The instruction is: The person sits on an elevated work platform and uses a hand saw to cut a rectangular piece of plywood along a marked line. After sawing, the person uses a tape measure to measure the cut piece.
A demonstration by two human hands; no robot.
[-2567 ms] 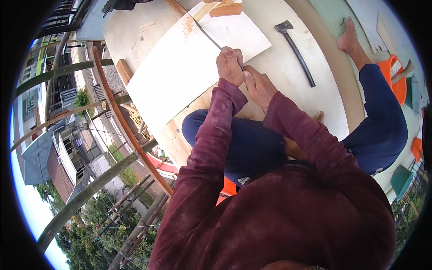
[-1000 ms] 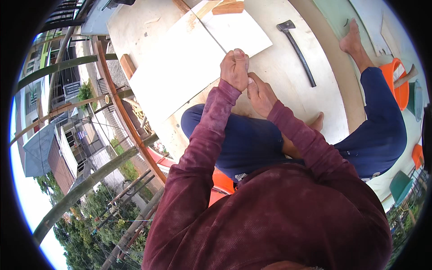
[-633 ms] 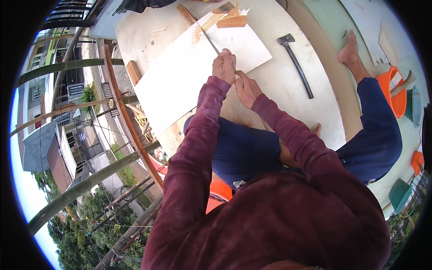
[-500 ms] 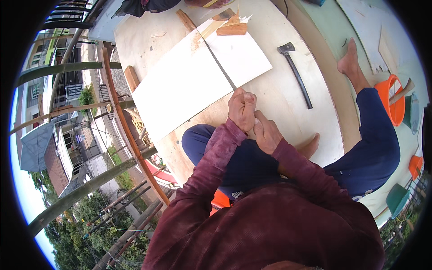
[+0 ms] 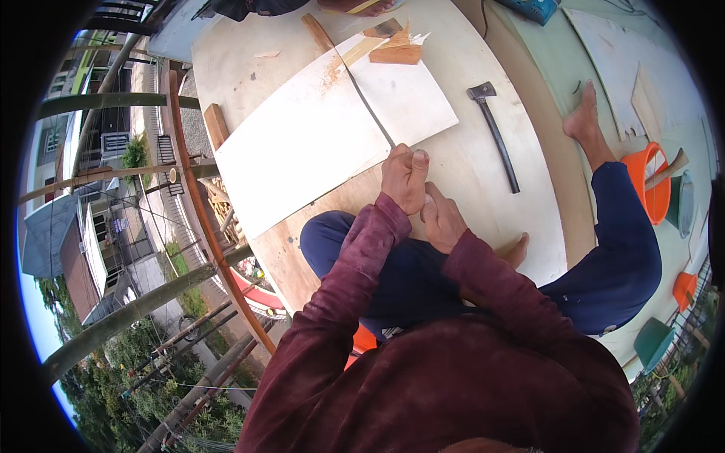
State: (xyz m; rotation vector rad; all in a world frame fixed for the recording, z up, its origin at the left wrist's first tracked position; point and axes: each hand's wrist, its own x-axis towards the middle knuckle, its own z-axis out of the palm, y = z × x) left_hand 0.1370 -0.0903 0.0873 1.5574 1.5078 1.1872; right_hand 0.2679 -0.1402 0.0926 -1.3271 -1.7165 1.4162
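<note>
A long thin dark blade [image 5: 368,110], seen nearly edge-on, runs across a white panel [image 5: 302,151]. My left hand [image 5: 405,180] is closed round its near end at the panel's edge, so any handle is hidden. Right behind it, my right hand [image 5: 443,220] is closed too, its thumb against the left hand; what its fingers wrap is hidden. The blade's far end meets a narrow brown wood piece [image 5: 318,32]. Light shavings [image 5: 330,73] lie beside the blade. On the panel's far part rest a wood block [image 5: 396,55] and pale splintered wood [image 5: 362,50].
A black hatchet [image 5: 500,143] lies on the wooden board [image 5: 521,226] to the right. Beyond my outstretched bare foot [image 5: 582,123] stand an orange bucket [image 5: 655,200] and a green basin [image 5: 654,344]. Poles and a rail [image 5: 198,196] border a drop on the left.
The view has shifted slightly, showing more of a blue object at the top right. Both hands stay closed together at the blade's near end.
</note>
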